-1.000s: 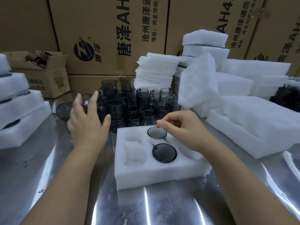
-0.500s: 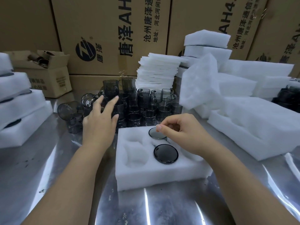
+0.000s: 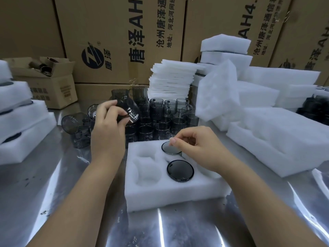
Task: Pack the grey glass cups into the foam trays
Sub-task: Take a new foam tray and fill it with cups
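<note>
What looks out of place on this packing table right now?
One grey cup lies tipped on its side at the left edge of the cup cluster, while most others stand upright. A foam tray leans askew against the stacks behind.

The foam tray's (image 3: pixel 169 195) two left pockets (image 3: pixel 147 166) lie open from above. Grey glass cups (image 3: pixel 160 122) crowd just behind it. Foam blocks (image 3: pixel 276 143) hem the right and stacked trays (image 3: pixel 21 131) the left, with bare table (image 3: pixel 53 184) between.
</note>
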